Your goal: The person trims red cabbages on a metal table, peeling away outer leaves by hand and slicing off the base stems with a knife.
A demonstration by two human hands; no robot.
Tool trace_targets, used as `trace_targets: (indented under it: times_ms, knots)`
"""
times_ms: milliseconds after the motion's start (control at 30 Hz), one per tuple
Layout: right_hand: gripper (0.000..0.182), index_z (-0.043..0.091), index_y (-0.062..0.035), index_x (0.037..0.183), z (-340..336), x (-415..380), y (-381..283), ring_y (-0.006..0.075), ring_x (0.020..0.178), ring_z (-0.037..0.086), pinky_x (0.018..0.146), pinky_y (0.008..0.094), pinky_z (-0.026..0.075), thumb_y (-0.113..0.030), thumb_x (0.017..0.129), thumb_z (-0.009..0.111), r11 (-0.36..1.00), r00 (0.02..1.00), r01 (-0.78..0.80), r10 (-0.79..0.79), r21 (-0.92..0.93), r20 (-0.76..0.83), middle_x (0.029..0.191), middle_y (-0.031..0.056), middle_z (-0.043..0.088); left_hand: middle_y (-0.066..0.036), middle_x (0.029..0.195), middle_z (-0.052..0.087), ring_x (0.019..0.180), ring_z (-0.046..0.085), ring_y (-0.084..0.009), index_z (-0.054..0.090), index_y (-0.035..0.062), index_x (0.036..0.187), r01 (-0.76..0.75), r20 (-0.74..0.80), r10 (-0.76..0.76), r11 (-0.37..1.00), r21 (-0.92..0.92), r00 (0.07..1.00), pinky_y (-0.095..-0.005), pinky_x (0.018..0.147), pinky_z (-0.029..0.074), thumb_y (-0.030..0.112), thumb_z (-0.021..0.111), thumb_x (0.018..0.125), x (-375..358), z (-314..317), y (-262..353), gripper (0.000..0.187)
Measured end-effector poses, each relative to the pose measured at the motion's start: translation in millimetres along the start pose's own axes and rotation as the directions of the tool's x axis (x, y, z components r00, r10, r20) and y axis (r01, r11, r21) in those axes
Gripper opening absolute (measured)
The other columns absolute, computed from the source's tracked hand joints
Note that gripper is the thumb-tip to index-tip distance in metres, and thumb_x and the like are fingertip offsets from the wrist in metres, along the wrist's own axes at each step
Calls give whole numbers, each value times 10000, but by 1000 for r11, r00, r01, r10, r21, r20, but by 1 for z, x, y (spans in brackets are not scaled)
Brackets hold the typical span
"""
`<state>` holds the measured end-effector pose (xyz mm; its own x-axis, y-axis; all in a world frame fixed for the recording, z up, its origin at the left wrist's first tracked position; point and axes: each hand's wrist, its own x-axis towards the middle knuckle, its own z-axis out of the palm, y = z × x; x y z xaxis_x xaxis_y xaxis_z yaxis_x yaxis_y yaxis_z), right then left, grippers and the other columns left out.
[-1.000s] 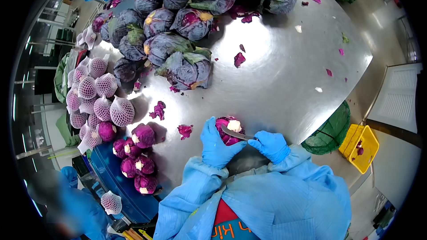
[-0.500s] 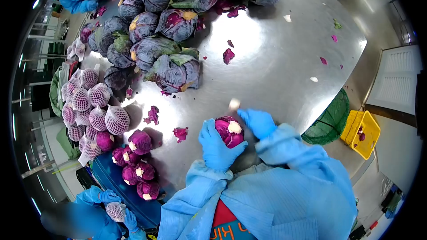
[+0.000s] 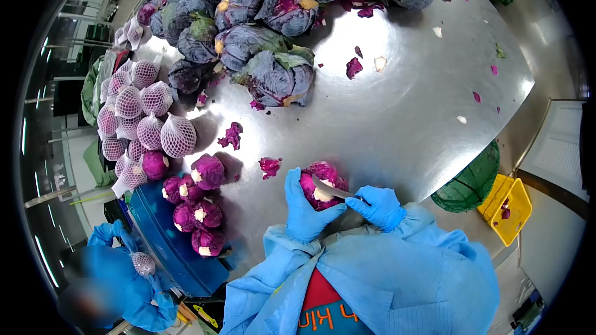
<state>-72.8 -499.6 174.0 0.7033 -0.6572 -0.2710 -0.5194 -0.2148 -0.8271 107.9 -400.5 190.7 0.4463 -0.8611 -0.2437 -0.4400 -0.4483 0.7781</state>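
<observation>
My left hand [image 3: 307, 212], in a blue glove, is closed round the lower left side of a trimmed red cabbage [image 3: 333, 172]. The pale cut stem of this cabbage faces me. In my right hand [image 3: 380, 207], also gloved, is a knife [image 3: 329, 190] with a curved blade. Its blade lies across the pale stem, and my fingers hide most of the handle. Left of my hands, several trimmed red cabbages [image 3: 208, 172] sit in a group with pale stem ends showing. A loose purple leaf piece [image 3: 269, 167] lies between them and my left hand.
Untrimmed cabbages [image 3: 273, 77] with dark outer leaves are heaped on the metal table [image 3: 397, 130]. Net-wrapped cabbages [image 3: 179, 135] lie at the left. A co-worker [image 3: 118, 273] holds one at lower left. A green mesh basket [image 3: 472, 180] and yellow crate [image 3: 510, 211] stand beyond the right edge.
My right hand has come back to the cabbage, bringing the knife blade onto its stem. A pale piece that was in the air now lies farther up the table. The view has shifted.
</observation>
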Motion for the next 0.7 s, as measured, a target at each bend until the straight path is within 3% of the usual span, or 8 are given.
trace_targets:
  times_ms: [200, 267, 400, 500, 600, 700]
  knots:
    - [425, 604, -90, 727, 11, 15, 21, 324, 588, 580, 530, 411, 456, -483, 883, 574, 988, 988, 152, -152, 13, 10, 679, 125, 584, -282, 1435, 253, 1329, 284, -436, 204, -25, 1423, -54, -28, 56, 995, 82, 998, -489, 1084, 284, 399, 889, 566, 2, 5, -1, 1176]
    - [457, 602, -107, 734, 10, 25, 25, 334, 593, 579, 530, 433, 454, -526, 898, 523, 983, 983, 182, -183, 33, 19, 677, 133, 568, -251, 1376, 309, 1271, 360, -393, 213, -28, 1412, -74, -62, 85, 983, 170, 994, -451, 1056, 330, 384, 895, 567, 1, 7, 6, 1162]
    - [526, 606, -94, 701, -5, 42, 35, 370, 601, 586, 543, 459, 463, -569, 896, 493, 985, 961, 165, -170, 40, 220, 640, 170, 582, -245, 1340, 347, 1227, 406, -385, 205, -21, 1417, -60, -107, 94, 957, 283, 990, -447, 1036, 351, 377, 898, 555, 1, 15, 12, 1176]
    - [546, 610, -94, 704, -3, 43, 29, 373, 610, 593, 549, 469, 468, -584, 899, 473, 980, 973, 158, -135, -120, 186, 661, 176, 598, -246, 1329, 364, 1208, 420, -380, 214, -16, 1417, -19, -135, 53, 970, 241, 989, -455, 1025, 357, 375, 897, 546, 0, 20, 16, 1174]
    - [561, 609, -93, 699, -3, 40, 13, 366, 607, 597, 550, 474, 471, -593, 901, 457, 996, 988, 24, -10, -88, 152, 661, 166, 604, -242, 1326, 375, 1195, 429, -373, 225, -20, 1413, -5, -128, 27, 985, 172, 991, -452, 1021, 361, 370, 892, 549, 5, 17, 12, 1158]
    - [542, 603, -96, 699, -2, 43, 10, 353, 604, 600, 549, 465, 474, -580, 901, 467, 976, 979, -12, 55, -216, 194, 659, 143, 609, -292, 1433, 262, 1310, 299, -445, 174, -46, 1428, 99, -77, -86, 978, 182, 993, -490, 1081, 275, 438, 868, 557, 6, 15, 18, 1214]
